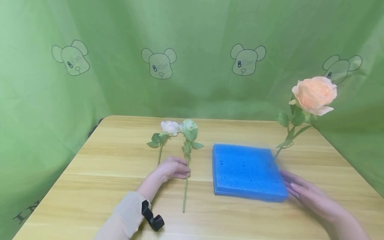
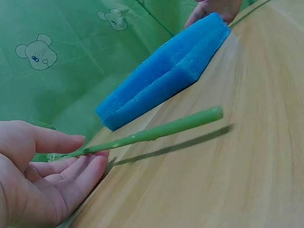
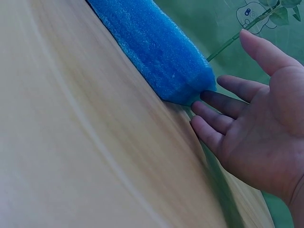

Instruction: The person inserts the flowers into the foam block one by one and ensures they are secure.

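My left hand (image 1: 174, 168) pinches the stem of a pale green rose (image 1: 189, 128) between thumb and fingers. In the left wrist view the green stem (image 2: 175, 127) points away from the fingers, casting a shadow on the wood. A white rose (image 1: 170, 128) lies just left of it. My right hand (image 1: 312, 196) has its fingers extended, fingertips at the right side of a blue foam block (image 1: 246, 173); the right wrist view shows the same fingers (image 3: 221, 118) at the block's end. A peach rose (image 1: 315, 95) stands tilted right, its stem in the foam's right side.
The wooden table (image 1: 120, 186) carries all of this. Behind and beside it hangs a green curtain (image 1: 204, 26) printed with bear heads. Several small holes mark the foam's top. A black strap piece (image 1: 153, 218) sits on my left wrist.
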Demonstrator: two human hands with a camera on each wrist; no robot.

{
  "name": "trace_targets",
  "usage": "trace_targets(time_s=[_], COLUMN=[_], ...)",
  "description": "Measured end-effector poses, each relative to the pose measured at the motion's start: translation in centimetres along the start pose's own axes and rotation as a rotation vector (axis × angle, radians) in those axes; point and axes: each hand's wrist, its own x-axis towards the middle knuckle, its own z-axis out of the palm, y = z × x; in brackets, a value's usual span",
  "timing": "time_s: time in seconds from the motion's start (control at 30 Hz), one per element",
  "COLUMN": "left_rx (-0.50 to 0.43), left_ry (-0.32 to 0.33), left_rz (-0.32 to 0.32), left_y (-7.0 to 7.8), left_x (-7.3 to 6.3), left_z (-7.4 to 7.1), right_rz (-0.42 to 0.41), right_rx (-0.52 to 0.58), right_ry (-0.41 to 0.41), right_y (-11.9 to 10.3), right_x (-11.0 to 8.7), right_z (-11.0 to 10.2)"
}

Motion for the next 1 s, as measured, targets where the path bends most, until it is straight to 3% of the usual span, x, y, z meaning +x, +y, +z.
trace_targets(time_s=[0.27, 0.5, 0.87, 1.0], left_rx=[0.022, -0.013, -0.076, -0.083], left_ry=[-0.015, -0.009, -0.035, -0.032], left_rz=[-0.002, -0.011, 0.035, 0.072], left_y=[0.2, 0.7, 1.8, 2.2], left_x=[-0.2, -0.4, -0.1, -0.1], left_z=[0.3, 0.8, 1.6, 1.7], right_rz=[0.003, 0.011, 0.009, 0.054], right_rx=[-0.013, -0.039, 0.001, -0.092], right_ry=[0.008, 0.012, 0.002, 0.048], right_y=[0.2, 0.0, -0.1, -0.3], right_x=[-0.2, 0.1, 0.0, -0.2], right_z=[0.1, 0.0, 0.1, 0.3])
